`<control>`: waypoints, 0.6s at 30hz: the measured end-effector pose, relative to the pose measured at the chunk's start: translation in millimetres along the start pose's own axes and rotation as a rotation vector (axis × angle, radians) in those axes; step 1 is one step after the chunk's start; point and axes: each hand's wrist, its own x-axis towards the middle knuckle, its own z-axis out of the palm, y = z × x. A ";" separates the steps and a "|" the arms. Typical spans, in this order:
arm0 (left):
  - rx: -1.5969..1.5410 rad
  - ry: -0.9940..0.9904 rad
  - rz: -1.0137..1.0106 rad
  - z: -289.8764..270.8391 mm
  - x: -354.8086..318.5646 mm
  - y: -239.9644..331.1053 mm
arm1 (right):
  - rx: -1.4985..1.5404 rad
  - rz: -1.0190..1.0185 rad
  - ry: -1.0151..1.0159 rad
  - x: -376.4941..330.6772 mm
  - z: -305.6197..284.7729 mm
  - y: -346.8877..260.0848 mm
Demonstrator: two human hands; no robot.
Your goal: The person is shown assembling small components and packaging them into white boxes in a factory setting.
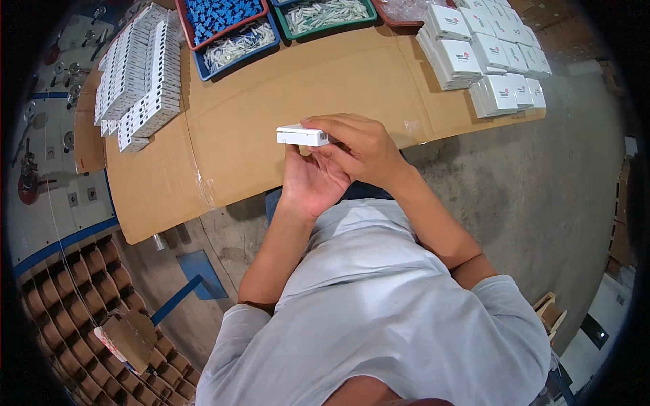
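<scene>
So we're standing at the worktop (271,95), which is wearing a layer of brown cardboard, and we're holding one small white box (301,139) up just past its near edge, in front of our shirt (379,298). Both hands are grasping it: our left hand (315,179) is supporting it from below, palm facing up, and our right hand (362,149) is gripping the right end, with a finger lying along the top. Some of the left fingers are hiding behind the right hand, so we're not seeing that whole grip.

Across the far side, a red tray (230,32) is holding blue pieces, overlapping a blue tray (242,63) of mostly white bits, while a green tray (332,30) is carrying more white ones. White boxes (491,51) are sitting stacked at the far right, and narrower white packs with dark squares (139,81) are piling up on the left.
</scene>
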 end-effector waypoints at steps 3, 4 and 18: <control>0.021 0.017 0.011 -0.3 -0.4 -0.4 | -0.003 0.001 0.002 -0.2 0.4 -0.6; 0.027 0.008 0.011 -0.9 -0.7 -0.3 | 0.001 0.006 0.005 -0.1 0.5 -1.0; 0.144 0.106 0.044 5.6 -4.0 -2.9 | -0.009 -0.019 0.007 -1.8 2.5 1.8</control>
